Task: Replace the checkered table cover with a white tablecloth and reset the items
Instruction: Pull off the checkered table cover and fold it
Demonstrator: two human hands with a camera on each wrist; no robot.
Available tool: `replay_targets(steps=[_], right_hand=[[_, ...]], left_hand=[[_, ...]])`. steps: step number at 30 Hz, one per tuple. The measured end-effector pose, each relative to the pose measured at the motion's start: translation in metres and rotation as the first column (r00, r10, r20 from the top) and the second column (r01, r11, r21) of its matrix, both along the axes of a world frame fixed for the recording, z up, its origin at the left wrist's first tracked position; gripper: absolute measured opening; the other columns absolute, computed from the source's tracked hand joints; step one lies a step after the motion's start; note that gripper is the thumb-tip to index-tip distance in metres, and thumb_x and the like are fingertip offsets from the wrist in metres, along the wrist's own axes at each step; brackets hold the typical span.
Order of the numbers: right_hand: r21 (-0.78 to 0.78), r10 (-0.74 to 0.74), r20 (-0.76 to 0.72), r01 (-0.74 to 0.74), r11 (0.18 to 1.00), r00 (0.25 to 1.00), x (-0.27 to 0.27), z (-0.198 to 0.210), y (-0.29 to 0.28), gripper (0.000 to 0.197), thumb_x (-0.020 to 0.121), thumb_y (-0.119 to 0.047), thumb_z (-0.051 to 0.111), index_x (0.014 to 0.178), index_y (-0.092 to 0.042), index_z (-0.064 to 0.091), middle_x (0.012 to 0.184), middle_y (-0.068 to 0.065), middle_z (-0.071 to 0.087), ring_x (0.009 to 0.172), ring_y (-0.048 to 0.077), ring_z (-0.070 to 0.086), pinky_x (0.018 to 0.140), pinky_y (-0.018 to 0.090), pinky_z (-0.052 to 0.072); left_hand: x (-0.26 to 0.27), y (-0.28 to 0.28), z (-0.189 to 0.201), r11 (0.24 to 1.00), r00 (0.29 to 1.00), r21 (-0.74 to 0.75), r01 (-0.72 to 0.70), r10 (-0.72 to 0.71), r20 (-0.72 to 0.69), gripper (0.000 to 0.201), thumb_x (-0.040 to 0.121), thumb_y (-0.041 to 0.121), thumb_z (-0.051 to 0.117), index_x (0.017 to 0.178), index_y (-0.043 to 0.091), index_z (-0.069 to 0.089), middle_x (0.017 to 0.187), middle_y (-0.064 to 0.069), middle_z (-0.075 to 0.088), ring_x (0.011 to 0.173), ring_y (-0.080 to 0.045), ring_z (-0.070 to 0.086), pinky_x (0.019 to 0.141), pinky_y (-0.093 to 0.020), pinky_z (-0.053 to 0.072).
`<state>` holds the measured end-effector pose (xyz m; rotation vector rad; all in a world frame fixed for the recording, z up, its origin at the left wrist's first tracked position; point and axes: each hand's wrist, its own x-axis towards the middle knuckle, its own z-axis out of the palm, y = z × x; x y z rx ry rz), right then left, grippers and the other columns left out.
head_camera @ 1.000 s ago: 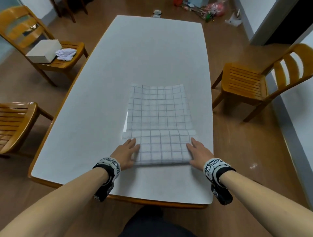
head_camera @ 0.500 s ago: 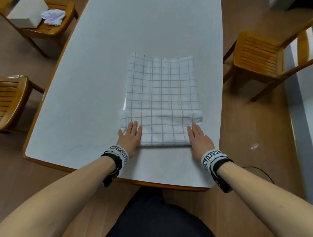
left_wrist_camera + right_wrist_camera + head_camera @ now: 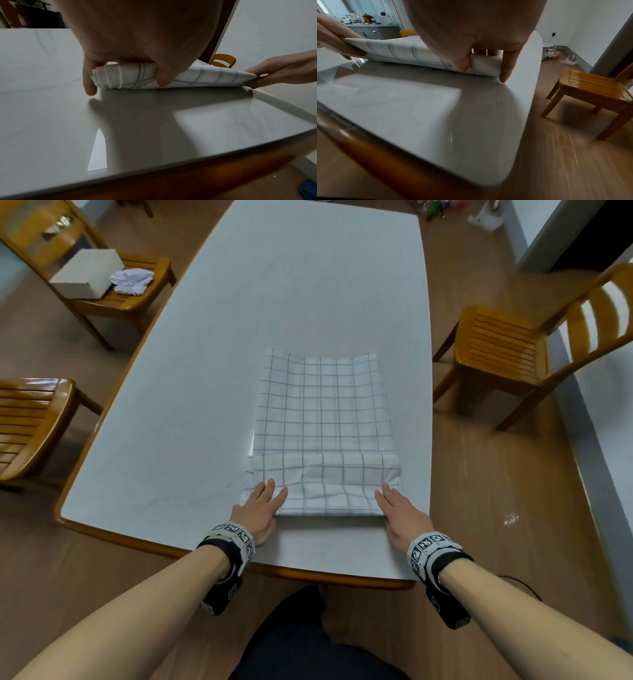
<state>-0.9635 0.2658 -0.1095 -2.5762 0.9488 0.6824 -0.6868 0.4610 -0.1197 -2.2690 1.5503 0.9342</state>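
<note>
The checkered cloth (image 3: 322, 412), white with a thin blue grid, lies folded into a long rectangle on the white table (image 3: 274, 285). Its near end is turned over into a thick band. My left hand (image 3: 265, 499) grips the band's near left corner, fingers on top and thumb pressed into the front of the fold (image 3: 130, 78). My right hand (image 3: 392, 503) holds the near right corner the same way, thumb dug into the fabric (image 3: 399, 52). Each little finger touches the tabletop beside the cloth.
A wooden chair at the back left carries a white box (image 3: 87, 273) and a crumpled pale cloth (image 3: 132, 280). Another chair (image 3: 30, 419) stands left of the table and one (image 3: 507, 350) on the right. Small clutter (image 3: 442, 208) lies on the floor beyond the far end.
Both hands have stayed at the near corners of the cloth while the turned-over band has grown puffier and wrinkled between them. The head view dipped towards the table and rose again.
</note>
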Motion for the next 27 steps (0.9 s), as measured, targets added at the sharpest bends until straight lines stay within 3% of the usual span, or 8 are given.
replay_targets(steps=[4, 8, 10, 13, 16, 20, 23, 27], right_hand=[[0.030, 0.034, 0.001, -0.034, 0.999, 0.999, -0.021, 0.014, 0.017, 0.067, 0.101, -0.010, 0.039, 0.159, -0.025, 0.009, 0.167, -0.004, -0.002, 0.153, 0.018, 0.010, 0.112, 0.039, 0.039], [0.072, 0.013, 0.008, -0.014, 0.997, 1.000, -0.030, 0.033, 0.023, 0.052, 0.103, -0.016, 0.036, 0.153, -0.029, 0.031, 0.156, 0.003, 0.038, 0.136, 0.026, 0.045, 0.106, 0.041, 0.044], [0.073, -0.003, 0.014, 0.002, 0.997, 1.000, -0.033, 0.042, 0.024, 0.046, 0.104, -0.021, 0.036, 0.149, -0.030, 0.039, 0.149, 0.002, 0.049, 0.131, 0.026, 0.050, 0.107, 0.039, 0.043], [0.076, -0.011, 0.050, 0.007, 0.997, 0.999, -0.033, 0.054, 0.020, 0.030, 0.104, -0.023, 0.039, 0.129, -0.024, 0.053, 0.128, 0.005, 0.063, 0.113, 0.025, 0.059, 0.097, 0.038, 0.049], [0.067, -0.038, 0.103, 0.031, 0.997, 0.994, -0.028, 0.071, 0.011, 0.017, 0.103, -0.027, 0.042, 0.113, -0.020, 0.054, 0.114, 0.003, 0.066, 0.101, 0.023, 0.060, 0.088, 0.037, 0.050], [0.057, -0.127, 0.213, 0.118, 0.991, 0.969, -0.018, 0.096, -0.005, 0.020, 0.102, -0.030, 0.047, 0.116, -0.019, 0.055, 0.111, -0.001, 0.064, 0.101, 0.021, 0.060, 0.084, 0.031, 0.045], [0.053, -0.190, 0.328, 0.183, 0.982, 0.925, -0.005, 0.107, -0.017, 0.018, 0.101, -0.029, 0.048, 0.112, -0.018, 0.058, 0.108, -0.001, 0.064, 0.097, 0.019, 0.058, 0.079, 0.030, 0.041], [0.063, -0.261, 0.418, 0.259, 0.964, 0.870, 0.016, 0.102, -0.031, 0.028, 0.099, -0.024, 0.051, 0.125, -0.017, 0.055, 0.124, 0.002, 0.057, 0.110, 0.019, 0.054, 0.096, 0.032, 0.044]], left_hand=[[-0.011, 0.018, 0.016, 0.999, 0.998, 0.020, 0.051, -0.050, -0.036, 0.062, 0.102, 0.015, 0.034, 0.156, 0.030, 0.010, 0.165, -0.002, -0.003, 0.152, -0.024, -0.002, 0.113, -0.058, 0.031], [-0.015, 0.024, 0.038, 0.998, 0.998, 0.007, 0.055, -0.055, -0.042, 0.051, 0.105, 0.020, 0.030, 0.154, 0.031, 0.026, 0.163, -0.001, 0.017, 0.149, -0.025, 0.021, 0.118, -0.043, 0.027], [-0.013, 0.027, 0.047, 0.999, 0.999, -0.030, 0.042, -0.043, -0.027, 0.041, 0.105, 0.030, 0.030, 0.144, 0.034, 0.042, 0.155, 0.001, 0.038, 0.139, -0.024, 0.040, 0.110, -0.039, 0.038], [-0.009, 0.029, 0.068, 0.995, 0.998, -0.083, 0.054, -0.051, 0.031, 0.026, 0.105, 0.037, 0.031, 0.110, 0.028, 0.054, 0.119, -0.002, 0.066, 0.107, -0.024, 0.059, 0.086, -0.036, 0.049], [-0.004, 0.024, 0.093, 0.987, 0.996, -0.153, 0.049, -0.036, 0.082, 0.028, 0.104, 0.041, 0.034, 0.107, 0.024, 0.056, 0.105, 0.000, 0.066, 0.098, -0.024, 0.061, 0.081, -0.035, 0.049], [0.016, 0.012, 0.111, 0.965, 0.996, -0.261, -0.037, 0.057, 0.072, 0.029, 0.099, 0.048, 0.044, 0.092, 0.022, 0.056, 0.097, 0.000, 0.067, 0.091, -0.023, 0.062, 0.073, -0.032, 0.046], [0.031, 0.001, 0.116, 0.937, 0.991, -0.338, -0.088, 0.117, 0.067, 0.029, 0.099, 0.047, 0.047, 0.096, 0.019, 0.057, 0.096, -0.003, 0.067, 0.092, -0.026, 0.062, 0.068, -0.032, 0.042], [0.048, -0.013, 0.112, 0.887, 0.985, -0.434, -0.156, 0.172, -0.001, 0.025, 0.098, 0.035, 0.050, 0.114, 0.018, 0.059, 0.111, -0.003, 0.065, 0.100, -0.025, 0.061, 0.079, -0.035, 0.049]])
